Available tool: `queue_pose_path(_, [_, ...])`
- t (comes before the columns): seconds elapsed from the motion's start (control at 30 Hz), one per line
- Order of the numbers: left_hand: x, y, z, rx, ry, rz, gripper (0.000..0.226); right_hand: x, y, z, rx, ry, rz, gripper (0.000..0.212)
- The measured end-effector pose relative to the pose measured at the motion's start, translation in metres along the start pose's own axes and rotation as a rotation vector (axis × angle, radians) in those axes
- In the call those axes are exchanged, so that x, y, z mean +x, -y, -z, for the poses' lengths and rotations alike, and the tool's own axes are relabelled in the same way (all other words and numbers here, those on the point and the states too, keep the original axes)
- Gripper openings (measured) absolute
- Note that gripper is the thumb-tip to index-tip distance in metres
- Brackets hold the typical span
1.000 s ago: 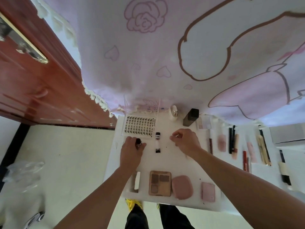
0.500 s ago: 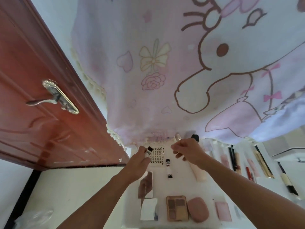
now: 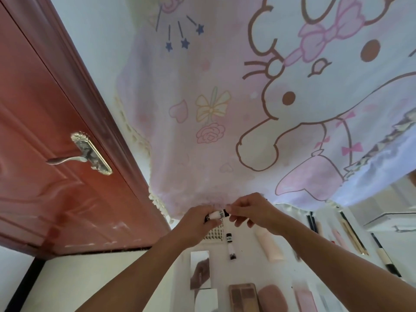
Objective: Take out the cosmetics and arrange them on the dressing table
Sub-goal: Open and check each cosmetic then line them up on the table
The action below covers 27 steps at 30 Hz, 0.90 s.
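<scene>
A small white tube with a black cap is held up above the white dressing table. My left hand grips its white body and my right hand pinches its black end. Below them on the table lie a second small tube, an eyelash tray partly hidden by my left hand, a pale pink tube, a mirror compact, an eyeshadow palette and a pink case.
A pink cartoon-print cloth hangs behind the table. A red-brown door with a metal handle stands at the left. Pencils and brushes lie along the table's right side, beside a pink compact.
My left hand lifted the small tube off the table. My right hand came across and took hold of its other end. The view tilted upward.
</scene>
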<state>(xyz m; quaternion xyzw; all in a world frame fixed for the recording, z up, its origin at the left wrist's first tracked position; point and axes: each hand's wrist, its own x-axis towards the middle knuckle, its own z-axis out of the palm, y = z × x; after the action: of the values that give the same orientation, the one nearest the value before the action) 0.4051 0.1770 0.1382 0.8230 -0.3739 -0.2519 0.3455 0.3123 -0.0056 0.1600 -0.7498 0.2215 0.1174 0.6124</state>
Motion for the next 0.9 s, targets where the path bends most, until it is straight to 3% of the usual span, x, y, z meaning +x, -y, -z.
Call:
queue_pose_path(0.3, [-0.003,-0.009,0.002,0.131,0.059,0.003,0.022,-0.008,0.000,0.007,0.061,-0.014,-0.013,0.017])
queue_pose_path(0.47, [-0.005,-0.011,0.000,0.174,0.098,-0.013,0.015,-0.010,0.003,0.005,0.083,0.000,0.003,0.020])
queue_pose_path(0.7, [-0.005,-0.002,0.009,-0.457,0.016,0.106,0.015,-0.009,0.005,0.011,0.108,-0.022,0.035,0.011])
queue_pose_path(0.9, [-0.003,0.000,0.006,-0.636,-0.055,0.121,0.015,-0.009,0.013,0.008,0.097,-0.019,0.063,0.014])
